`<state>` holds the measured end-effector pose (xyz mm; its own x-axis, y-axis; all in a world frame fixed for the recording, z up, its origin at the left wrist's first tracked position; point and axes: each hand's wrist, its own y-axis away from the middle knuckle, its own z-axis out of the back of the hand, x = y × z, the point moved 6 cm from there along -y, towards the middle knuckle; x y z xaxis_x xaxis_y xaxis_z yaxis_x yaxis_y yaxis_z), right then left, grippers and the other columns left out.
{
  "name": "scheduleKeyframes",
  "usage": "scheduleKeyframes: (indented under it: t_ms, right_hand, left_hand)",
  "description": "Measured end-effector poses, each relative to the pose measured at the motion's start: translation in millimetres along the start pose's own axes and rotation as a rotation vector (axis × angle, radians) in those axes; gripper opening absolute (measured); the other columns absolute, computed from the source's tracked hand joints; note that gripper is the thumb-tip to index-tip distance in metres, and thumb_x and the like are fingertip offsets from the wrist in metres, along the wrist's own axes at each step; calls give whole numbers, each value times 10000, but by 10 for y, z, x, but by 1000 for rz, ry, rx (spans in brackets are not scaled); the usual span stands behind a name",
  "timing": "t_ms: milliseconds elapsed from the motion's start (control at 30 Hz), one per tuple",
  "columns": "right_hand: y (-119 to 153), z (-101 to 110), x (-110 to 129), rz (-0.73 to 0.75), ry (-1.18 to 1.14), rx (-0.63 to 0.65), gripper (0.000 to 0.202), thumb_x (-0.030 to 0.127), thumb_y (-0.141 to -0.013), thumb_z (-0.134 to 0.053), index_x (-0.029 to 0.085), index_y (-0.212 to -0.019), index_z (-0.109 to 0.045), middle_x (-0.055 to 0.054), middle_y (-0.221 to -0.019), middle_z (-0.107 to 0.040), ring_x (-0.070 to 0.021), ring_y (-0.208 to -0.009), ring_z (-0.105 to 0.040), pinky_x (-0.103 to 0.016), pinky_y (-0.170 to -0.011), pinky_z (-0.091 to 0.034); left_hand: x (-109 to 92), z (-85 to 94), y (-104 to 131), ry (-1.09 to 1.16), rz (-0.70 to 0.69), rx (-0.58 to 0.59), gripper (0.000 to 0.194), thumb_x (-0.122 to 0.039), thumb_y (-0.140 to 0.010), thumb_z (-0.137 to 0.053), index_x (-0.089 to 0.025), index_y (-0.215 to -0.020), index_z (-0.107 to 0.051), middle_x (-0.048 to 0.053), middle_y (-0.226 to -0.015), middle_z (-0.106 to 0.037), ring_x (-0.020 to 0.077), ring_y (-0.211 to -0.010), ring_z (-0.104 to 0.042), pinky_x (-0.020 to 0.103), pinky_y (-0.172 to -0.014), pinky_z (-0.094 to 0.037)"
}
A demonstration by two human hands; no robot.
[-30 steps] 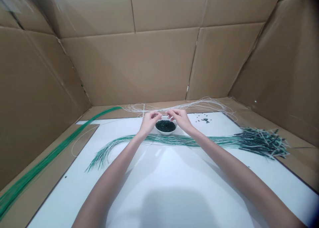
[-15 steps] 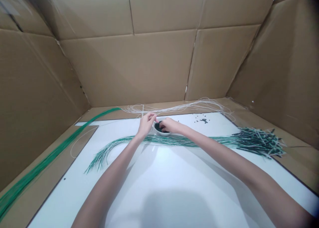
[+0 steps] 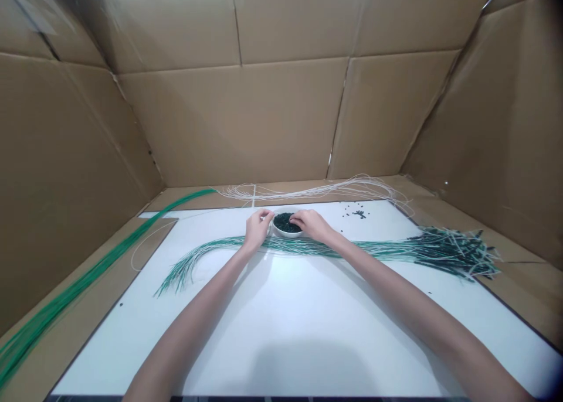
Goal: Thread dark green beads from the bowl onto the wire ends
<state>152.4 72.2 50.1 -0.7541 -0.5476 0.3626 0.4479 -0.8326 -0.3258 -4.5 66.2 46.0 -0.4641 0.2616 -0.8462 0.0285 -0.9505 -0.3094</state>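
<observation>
A small white bowl holds many dark green pieces. At the bowl's left rim my left hand is closed in a pinch, and what it holds is too small to make out. From the right, my right hand has its fingertips pinched at the dark pieces; anything between them is hidden. Just in front of the bowl, a long bundle of green and white strands runs sideways beneath both forearms. Its right end is thick with dark tips.
White threads lie behind the bowl, and a green strand bundle stretches along the left. Loose dark bits are scattered at the back right of the white board. Cardboard walls enclose the back and sides.
My left hand has moved slightly left and down, off the bowl's rim. My right hand has shifted right, and more of the dark pieces show. The view has tilted a little.
</observation>
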Motion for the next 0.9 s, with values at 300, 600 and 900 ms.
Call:
scheduleKeyframes:
  t_ms: [300, 600, 900]
  right_hand:
    - [51, 58, -72, -27, -275, -111, 149, 260, -735, -581, 201, -788, -707, -29, -798, -706, -169, -714, -631, -269, -706, -451]
    - [158, -5, -45, -19, -353, -215, 219, 301, -798, -501, 208, -864, -687, -41, -864, -689, -171, -778, -615, -299, -760, -434]
    - [218, -38, -36, -58, -406, -308, 213, 335, -799, -502, 224, -832, -681, -31, -867, -686, -189, -830, -598, -321, -807, -404]
  left_hand:
    - [-117, -94, 70, -67, -119, -23, 161, -288, -753, -516, -157, -762, -608, 21, -802, -576, 116, -645, -476, 251, -697, -392]
    - [-159, -254, 292, -85, -348, -194, 144, -259, -842, -427, -172, -835, -542, 40, -855, -469, 137, -816, -504, 263, -787, -406]
    - [-165, -282, 322, -119, -352, -157, 144, -258, -856, -411, -179, -850, -531, 38, -862, -464, 135, -818, -500, 253, -788, -400]
